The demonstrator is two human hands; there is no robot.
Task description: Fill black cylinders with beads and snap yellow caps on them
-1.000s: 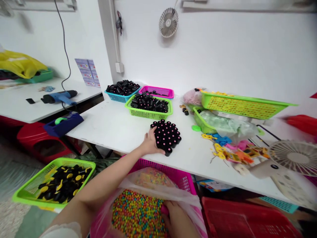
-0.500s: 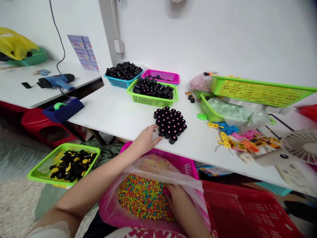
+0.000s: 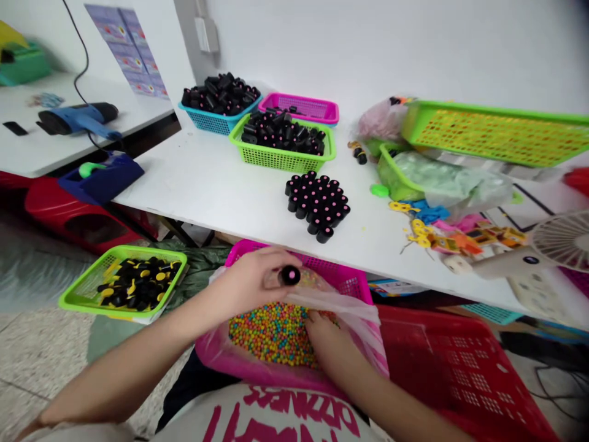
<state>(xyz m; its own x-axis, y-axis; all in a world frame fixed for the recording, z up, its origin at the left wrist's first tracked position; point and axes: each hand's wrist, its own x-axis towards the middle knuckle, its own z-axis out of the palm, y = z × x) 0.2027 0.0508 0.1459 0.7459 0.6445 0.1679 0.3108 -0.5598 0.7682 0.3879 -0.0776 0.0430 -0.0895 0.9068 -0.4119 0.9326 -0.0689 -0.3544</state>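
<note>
My left hand (image 3: 257, 276) is closed on a black cylinder (image 3: 290, 275) with a pink dot on its end, held above the bag. Below it, a clear plastic bag (image 3: 340, 307) full of small multicoloured beads (image 3: 271, 334) lies in a pink basket (image 3: 363, 285) on my lap. My right hand (image 3: 326, 337) reaches into the beads at the bag's right side, its fingertips sunk among them and partly hidden. On the white table stands a tight cluster of similar black cylinders (image 3: 317, 202), pink dots up.
Behind the cluster, a green basket (image 3: 280, 159) and a blue basket (image 3: 214, 123) hold more black cylinders. At lower left is a green basket (image 3: 76, 294) of black and yellow pieces. A red crate (image 3: 442, 356) lies to the right. A fan (image 3: 559, 252) stands at the table's right.
My left hand has taken a black cylinder from the cluster's near left side and drawn it back over the bag. My right hand stays in the beads. The view has tilted down.
</note>
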